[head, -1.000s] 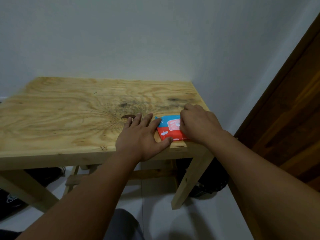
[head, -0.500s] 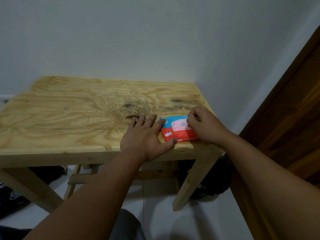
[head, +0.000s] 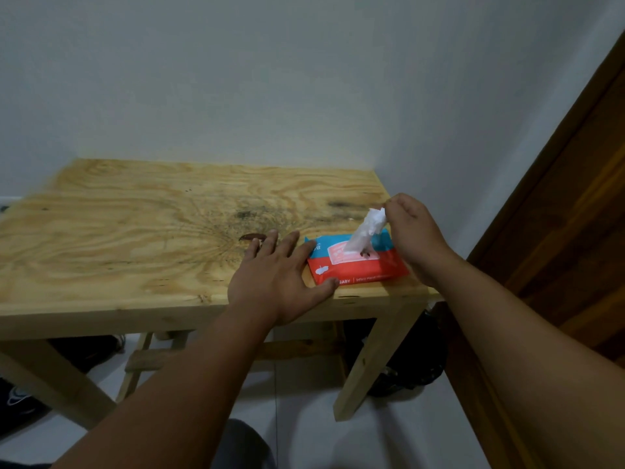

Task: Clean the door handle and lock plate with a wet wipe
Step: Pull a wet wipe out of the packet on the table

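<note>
head view: a white wet wipe (head: pixel 367 230) is pinched in the right hand (head: pixel 411 231), drawn partly from the red-blue wipe pack (head: pixel 358 265), perhaps still caught inside. the pack is flanked by the spread left hand (head: pixel 277 279) on the plywood table (head: pixel 135 238).

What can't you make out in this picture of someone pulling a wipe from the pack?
- Door handle and lock plate: out of the head view; only part of the wooden door shows, cut off by the right edge.
- Small print on the wipe pack: too small and blurred.
- Dark things under the table: hidden by the tabletop and shadow.
- Wet wipe: its lower end is still inside the pack.
</note>
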